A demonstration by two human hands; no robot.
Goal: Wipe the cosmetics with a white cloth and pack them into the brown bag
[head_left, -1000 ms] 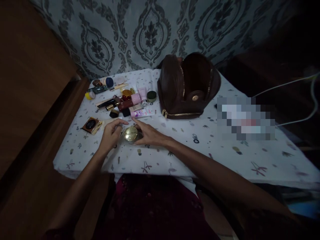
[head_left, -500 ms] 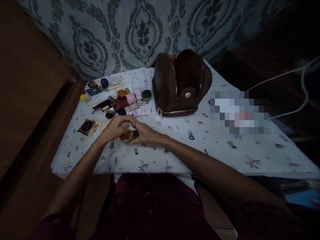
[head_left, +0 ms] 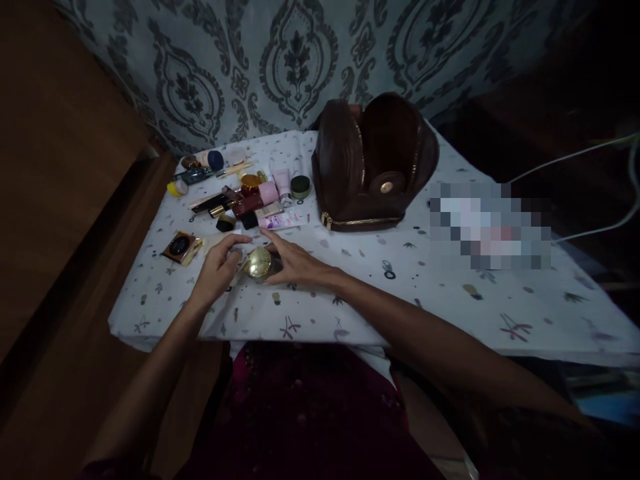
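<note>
A round gold compact lies on the white patterned tablecloth near the front edge. My left hand touches its left side, fingers partly curled with the forefinger stretched over the top. My right hand rests against its right side, fingers closed around the rim. Both hands hold the compact between them.
A heap of cosmetics covers the back left of the table, with a dark square compact to the left. An open brown bag stands at the back centre. A white cable runs at the right. A wooden panel flanks the left.
Half a second ago my left hand lay over the top of the compact. It has drawn back to the left, and the gold lid shows again.
</note>
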